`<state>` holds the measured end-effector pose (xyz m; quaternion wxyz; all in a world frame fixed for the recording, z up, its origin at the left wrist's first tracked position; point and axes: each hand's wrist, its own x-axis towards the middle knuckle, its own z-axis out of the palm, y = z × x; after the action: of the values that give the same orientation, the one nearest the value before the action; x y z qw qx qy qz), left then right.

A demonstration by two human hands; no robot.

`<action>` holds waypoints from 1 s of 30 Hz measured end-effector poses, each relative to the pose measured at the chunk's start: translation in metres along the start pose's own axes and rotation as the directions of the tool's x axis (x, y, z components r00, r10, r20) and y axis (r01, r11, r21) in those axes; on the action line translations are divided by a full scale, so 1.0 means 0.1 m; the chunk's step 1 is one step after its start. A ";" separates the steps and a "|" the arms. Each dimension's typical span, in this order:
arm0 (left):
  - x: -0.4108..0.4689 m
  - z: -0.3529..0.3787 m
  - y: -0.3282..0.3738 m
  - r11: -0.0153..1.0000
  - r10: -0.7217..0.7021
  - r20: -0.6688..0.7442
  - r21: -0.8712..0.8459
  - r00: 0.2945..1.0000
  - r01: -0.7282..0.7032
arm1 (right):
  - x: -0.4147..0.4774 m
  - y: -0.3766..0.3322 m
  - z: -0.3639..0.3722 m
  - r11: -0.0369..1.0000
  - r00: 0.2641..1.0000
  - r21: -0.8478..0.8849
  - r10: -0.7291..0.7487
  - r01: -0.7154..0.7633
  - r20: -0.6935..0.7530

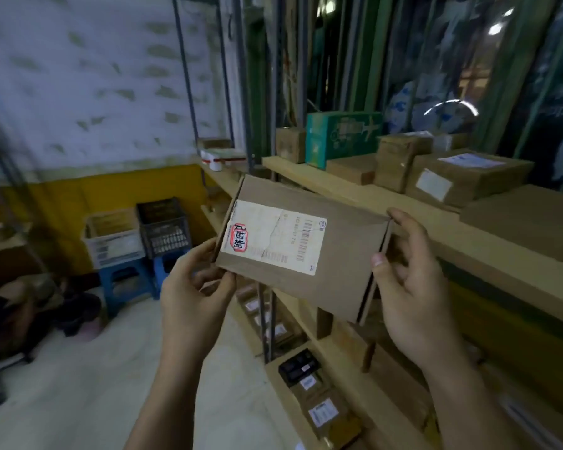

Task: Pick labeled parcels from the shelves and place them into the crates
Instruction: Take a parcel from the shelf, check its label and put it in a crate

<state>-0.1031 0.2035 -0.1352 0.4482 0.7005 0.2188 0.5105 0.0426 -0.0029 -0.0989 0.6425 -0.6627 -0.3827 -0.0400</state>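
Observation:
A flat brown cardboard parcel (342, 254) with a white shipping label and a red stamp is held up in front of the shelves, label side facing me. My left hand (195, 284) pinches its lower left corner. My right hand (407, 284) grips its right edge, thumb in front and fingers behind. A white crate (111, 237) and a dark crate (163, 227) stand on blue stools by the yellow wall at the left, well away from the parcel.
Wooden shelves (403, 203) run along the right, carrying several brown boxes and a green box (342, 136). Lower shelves hold more labeled parcels (322, 412). Pale floor lies at the lower left, with dark bags against the wall.

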 end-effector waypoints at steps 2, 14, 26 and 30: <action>0.07 -0.34 -0.15 1.000 -0.017 -0.043 0.017 0.999 0.018 | 0.04 0.05 0.40 1.000 0.999 0.016 0.008 -0.008 0.048; 0.22 -2.27 -0.87 0.976 -0.110 -0.391 0.134 0.914 0.175 | 0.21 0.23 2.94 0.985 0.954 0.164 -0.003 -0.048 0.301; 1.17 -2.76 -1.79 0.905 -0.117 -0.565 0.278 0.816 0.323 | 1.14 1.00 4.79 0.963 0.848 0.227 0.002 -0.144 0.530; 1.94 -2.59 -2.09 0.889 -0.090 -0.593 0.314 0.800 0.332 | 1.84 1.26 5.26 0.962 0.848 0.235 -0.010 -0.136 0.530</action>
<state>-0.2331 0.5619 -0.1926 0.2649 0.5656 0.5196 0.5830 0.0121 0.5605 -0.1922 0.5963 -0.5690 -0.5237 0.2154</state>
